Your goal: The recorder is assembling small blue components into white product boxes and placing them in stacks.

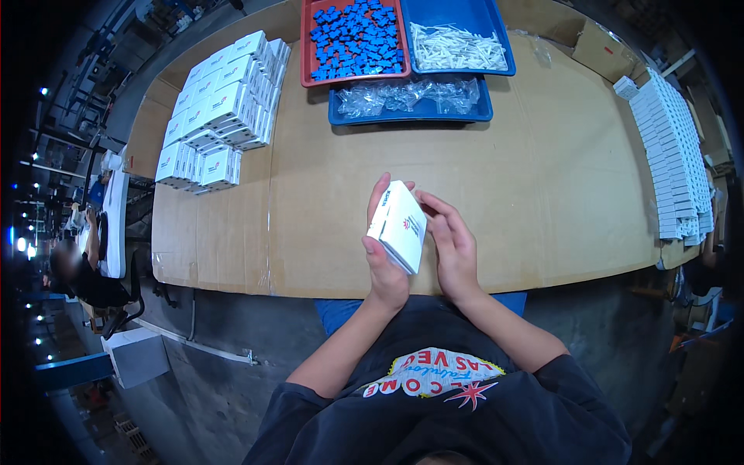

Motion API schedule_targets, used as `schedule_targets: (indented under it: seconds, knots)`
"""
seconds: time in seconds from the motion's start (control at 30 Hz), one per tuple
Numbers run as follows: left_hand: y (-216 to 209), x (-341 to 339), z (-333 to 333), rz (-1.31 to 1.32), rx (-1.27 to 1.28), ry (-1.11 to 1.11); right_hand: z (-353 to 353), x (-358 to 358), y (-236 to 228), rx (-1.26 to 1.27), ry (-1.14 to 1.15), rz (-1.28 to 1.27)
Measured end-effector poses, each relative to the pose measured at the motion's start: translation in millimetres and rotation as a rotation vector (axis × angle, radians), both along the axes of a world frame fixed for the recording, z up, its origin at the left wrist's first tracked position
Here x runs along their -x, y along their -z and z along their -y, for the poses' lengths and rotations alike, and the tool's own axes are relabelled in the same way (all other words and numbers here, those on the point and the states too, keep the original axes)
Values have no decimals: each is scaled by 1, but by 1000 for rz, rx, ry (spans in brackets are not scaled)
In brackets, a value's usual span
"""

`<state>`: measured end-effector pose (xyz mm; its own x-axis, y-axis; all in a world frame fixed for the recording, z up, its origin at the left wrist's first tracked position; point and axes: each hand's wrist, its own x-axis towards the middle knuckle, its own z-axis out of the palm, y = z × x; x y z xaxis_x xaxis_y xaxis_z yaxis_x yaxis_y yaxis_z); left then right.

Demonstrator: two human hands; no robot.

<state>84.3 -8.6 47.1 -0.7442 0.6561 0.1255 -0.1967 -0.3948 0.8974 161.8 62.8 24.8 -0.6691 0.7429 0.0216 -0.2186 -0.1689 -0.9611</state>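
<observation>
Gripping a white box (404,229) near the centre of the frame, clamped in the left hand (387,279), with the right hand (459,260) loosely curved beside it, perhaps touching, impossible to confirm. Likely to slip if pinched too lightly, or to dent at the corners if squeezed too hard. Smooth, flat and sharp-edged, like the stacked boxes (225,105) at upper left. At upper centre, shiny trays (446,12) with chunky blue pieces (356,39), slender white sticks (457,48) and crinkled clear bags (372,99); beneath, matte brown cardboard (325,232).
</observation>
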Motion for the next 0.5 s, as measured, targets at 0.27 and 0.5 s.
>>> schedule_targets:
  seconds: [0.27,0.5]
  knots:
    - [7,-5,4,-116,5,153,-14,-7,27,834,-318,-217]
    - [30,4,10,-472,182,-23,-19,-10,2,643,-247,36]
